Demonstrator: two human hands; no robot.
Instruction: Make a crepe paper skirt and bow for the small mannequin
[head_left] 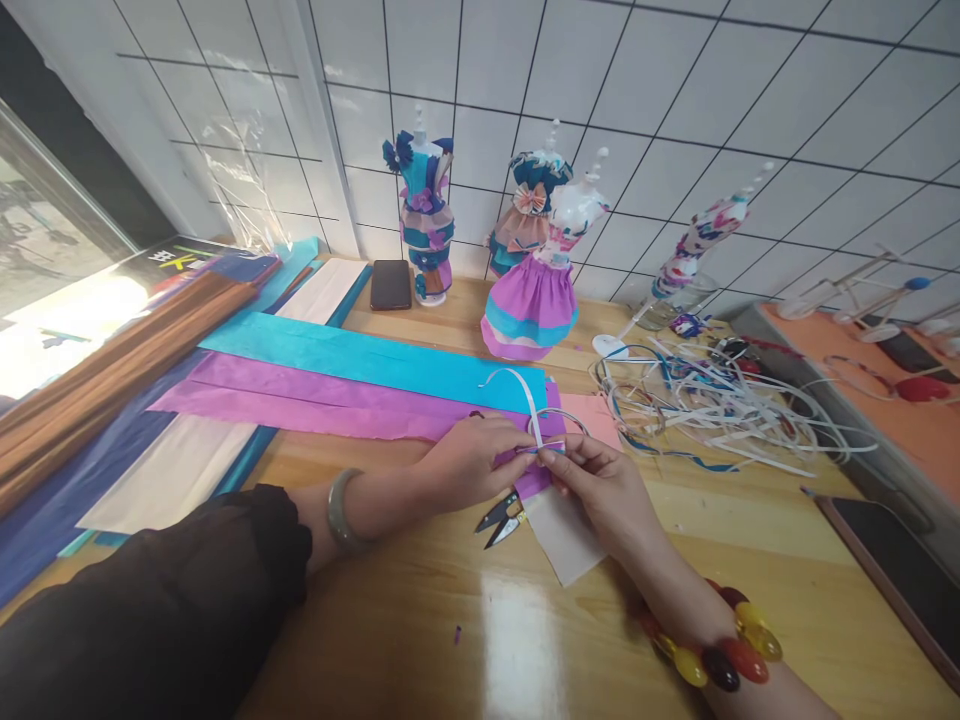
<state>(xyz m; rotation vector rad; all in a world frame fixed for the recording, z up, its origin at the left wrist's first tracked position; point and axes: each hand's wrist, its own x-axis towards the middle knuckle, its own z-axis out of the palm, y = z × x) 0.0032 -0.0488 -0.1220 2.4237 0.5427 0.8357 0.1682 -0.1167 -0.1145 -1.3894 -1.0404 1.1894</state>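
Observation:
My left hand and my right hand meet over the table, fingertips pinching a thin white paper strip. One end of the strip curls up and to the left above my fingers; the part between the fingertips is small and partly hidden. Below my left fingers lie thread snips with their blades apart. A beige paper piece rests under my right hand, beside purple paper. Long turquoise crepe paper and purple crepe paper stretch out to the left.
Behind stand small dress forms: one in blue and purple, one with a purple skirt, another tilted. Tangled paper strips lie to the right. A phone, a dark case and brown paper rolls are around.

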